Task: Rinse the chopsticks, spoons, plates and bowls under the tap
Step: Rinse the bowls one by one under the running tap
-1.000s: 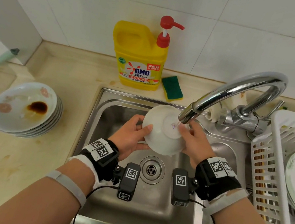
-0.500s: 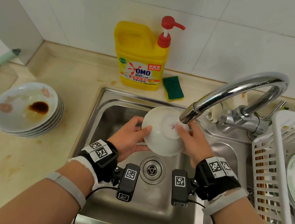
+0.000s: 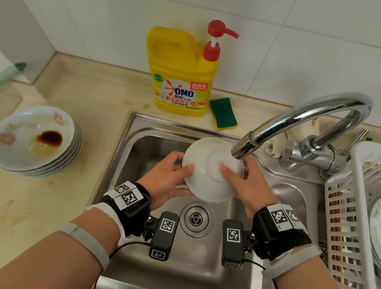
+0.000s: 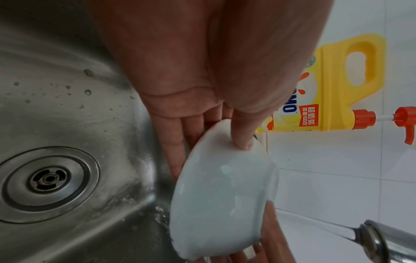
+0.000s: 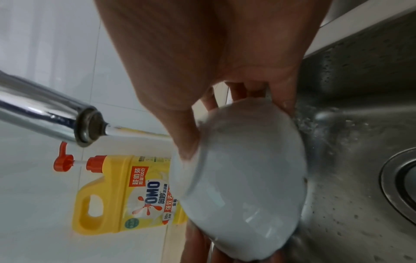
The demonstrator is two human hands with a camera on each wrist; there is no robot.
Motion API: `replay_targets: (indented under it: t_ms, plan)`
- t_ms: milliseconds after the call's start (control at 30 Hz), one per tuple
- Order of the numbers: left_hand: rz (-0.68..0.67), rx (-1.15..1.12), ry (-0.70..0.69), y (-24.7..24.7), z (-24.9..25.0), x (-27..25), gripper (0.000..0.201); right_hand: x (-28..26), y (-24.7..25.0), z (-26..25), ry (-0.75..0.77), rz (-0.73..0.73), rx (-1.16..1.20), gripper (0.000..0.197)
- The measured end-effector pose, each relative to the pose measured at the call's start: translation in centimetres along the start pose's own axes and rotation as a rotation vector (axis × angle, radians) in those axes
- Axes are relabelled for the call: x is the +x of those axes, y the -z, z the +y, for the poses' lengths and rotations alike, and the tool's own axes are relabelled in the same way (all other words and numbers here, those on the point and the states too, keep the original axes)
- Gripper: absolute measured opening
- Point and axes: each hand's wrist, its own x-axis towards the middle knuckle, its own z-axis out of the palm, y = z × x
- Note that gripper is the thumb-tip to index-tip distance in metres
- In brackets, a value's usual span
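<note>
My left hand [image 3: 165, 178] is gripping the near-left side of the white bowl [image 3: 207, 172], thumb pressed on the outer wall and the fingers tucked under the rim, as the left wrist view shows. My right hand [image 3: 248, 185] is clamping the opposite side, its thumb lying on the foot ring. I am holding the bowl bottom-up and tilted over the sink [image 3: 140, 135], directly under the spout of the tap [image 3: 290, 121], so that the stream is striking the base and sheeting down the outside into the basin, I judge, rather than pooling. Two hands are keeping a wet, slippery bowl steady. A stack of dirty plates [image 3: 32, 142], the top one stained with dark sauce, is waiting on the counter [image 3: 6, 214] to the left, well apart from the sink, while the white drying rack [image 3: 348, 223] on the right is already holding plates, so I judge the rinsing is partly done.
</note>
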Motion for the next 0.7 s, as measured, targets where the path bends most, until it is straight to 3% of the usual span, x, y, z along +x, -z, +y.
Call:
replay_targets:
  t_ms: [133, 267, 467, 567, 700]
  plan:
    - [-0.021, -0.009, -0.002, -0.3, -0.3, -0.3, 0.033, 0.0, -0.5, -0.2, 0.025, 0.033, -0.11, 0.109]
    - [-0.039, 0.004, 0.001, -0.6, -0.4, -0.3, 0.03, -0.2, -1.2, -1.5, -0.01, 0.134, -0.111, 0.095]
    - [-0.019, -0.047, 0.054, -0.3, 0.3, -0.1, 0.013, 0.0, -1.4, -0.6, -0.032, 0.135, 0.044, 0.078]
    - [0.024, -0.048, 0.065, -0.4, 0.7, 0.0, 0.022, 0.7, -1.0, 0.4, -0.058, 0.101, 0.129, 0.074]
    - [0.022, -0.012, 0.053, -0.3, 0.6, 0.2, 0.042, -0.5, -1.2, -2.0, -0.069, 0.104, 0.118, 0.064]
